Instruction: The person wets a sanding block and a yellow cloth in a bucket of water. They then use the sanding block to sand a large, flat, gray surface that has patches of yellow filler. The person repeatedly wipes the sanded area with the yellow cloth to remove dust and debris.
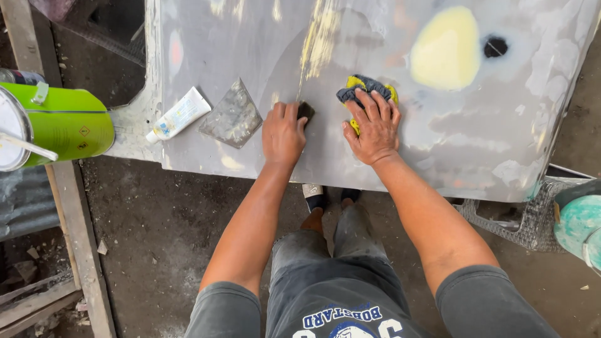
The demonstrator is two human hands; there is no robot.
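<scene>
A grey sanded car body panel (438, 138) lies flat before me, with a yellow filler patch (446, 50) and a yellowish streak (319, 37) on it. My left hand (283, 133) presses a small dark block (306, 111) against the panel below the streak. My right hand (374, 127) rests flat on a yellow and dark grey cloth (366, 86) just to the right. Both arms reach forward from my lap.
A white tube (179, 115) and a smeared grey mixing card (232, 116) lie on the panel's left part. A green can (53, 125) sits on a wooden plank at left. A teal container (579, 222) and a mesh basket (526, 219) stand at right. Dirt floor lies below.
</scene>
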